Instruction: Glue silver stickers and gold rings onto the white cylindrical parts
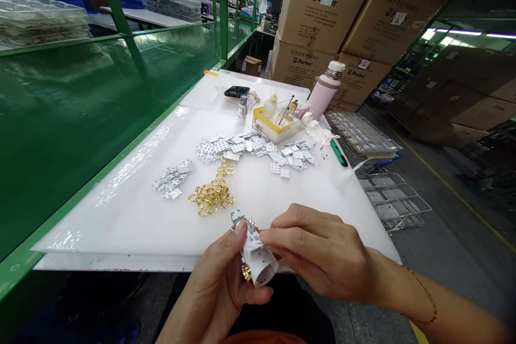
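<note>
My left hand (226, 266) grasps a white part (255, 258) at 6 o'clock, looks part-built. My right hand (326, 250) touches it, grip unclear. Similar piece (242, 110) upright at 12; gold rings (217, 192), tiles (217, 146) loose, unfitted.

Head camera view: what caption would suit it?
Two bare hands hold a small white part above a worktable scattered with gold rings and little white tiles.
</note>
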Demonstrator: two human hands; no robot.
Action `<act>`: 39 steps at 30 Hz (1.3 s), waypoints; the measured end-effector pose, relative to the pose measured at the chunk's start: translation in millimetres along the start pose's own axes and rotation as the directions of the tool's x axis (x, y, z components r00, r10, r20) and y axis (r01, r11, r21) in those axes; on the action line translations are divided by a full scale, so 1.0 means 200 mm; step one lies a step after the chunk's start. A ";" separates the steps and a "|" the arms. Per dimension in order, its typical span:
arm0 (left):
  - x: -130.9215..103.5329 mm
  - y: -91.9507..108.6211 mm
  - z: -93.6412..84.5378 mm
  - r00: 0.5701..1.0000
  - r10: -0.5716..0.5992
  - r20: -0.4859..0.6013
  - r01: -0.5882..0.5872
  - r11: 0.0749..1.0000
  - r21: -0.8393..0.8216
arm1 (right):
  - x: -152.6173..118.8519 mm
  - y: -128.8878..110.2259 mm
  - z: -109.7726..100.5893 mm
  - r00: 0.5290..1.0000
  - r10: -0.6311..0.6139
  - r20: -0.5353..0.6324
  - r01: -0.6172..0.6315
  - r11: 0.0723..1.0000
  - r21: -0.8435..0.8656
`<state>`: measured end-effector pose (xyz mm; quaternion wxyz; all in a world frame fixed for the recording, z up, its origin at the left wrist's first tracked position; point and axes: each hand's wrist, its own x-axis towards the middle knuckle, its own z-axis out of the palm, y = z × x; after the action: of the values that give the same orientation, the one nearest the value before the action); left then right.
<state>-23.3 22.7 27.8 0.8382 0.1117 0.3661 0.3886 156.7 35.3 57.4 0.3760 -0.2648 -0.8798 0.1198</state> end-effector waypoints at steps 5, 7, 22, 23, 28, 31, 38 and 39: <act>-0.01 -0.01 0.00 0.997 -0.041 -0.071 0.037 0.998 -0.051 | -0.02 -0.01 0.00 1.000 -0.010 0.006 0.010 1.000 -0.030; -0.01 -0.01 0.00 0.996 -0.050 -0.080 0.046 0.998 -0.053 | -0.02 -0.01 0.00 1.000 -0.015 0.012 0.016 0.999 -0.039; -0.01 -0.01 -0.03 0.998 -0.059 -0.025 0.058 0.997 -0.050 | 0.00 -0.03 -0.08 0.958 -0.161 0.239 0.198 0.971 -0.137; -0.01 -0.01 -0.03 0.998 -0.058 -0.025 0.057 0.997 -0.048 | 0.00 -0.03 -0.08 0.958 -0.160 0.239 0.196 0.971 -0.137; -0.01 0.00 0.01 0.998 -0.069 -0.004 0.068 0.997 -0.044 | 0.00 -0.01 -0.06 0.987 -0.080 0.137 0.092 0.992 -0.088; -0.01 0.01 0.03 0.996 -0.085 0.022 0.086 0.995 -0.051 | 0.00 -0.01 -0.05 0.992 -0.059 0.110 0.067 0.995 -0.070; 0.00 -0.01 -0.01 0.995 -0.099 -0.015 0.098 0.992 -0.085 | 0.02 0.00 -0.05 0.991 -0.085 0.105 0.093 0.993 -0.069; 0.00 -0.01 -0.01 0.995 -0.101 -0.021 0.099 0.991 -0.085 | 0.01 0.00 -0.05 0.991 -0.088 0.103 0.096 0.993 -0.070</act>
<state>-23.9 20.9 24.4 0.8559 0.0529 0.3652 0.3625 162.3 37.0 66.1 0.3265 -0.2316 -0.9127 0.0824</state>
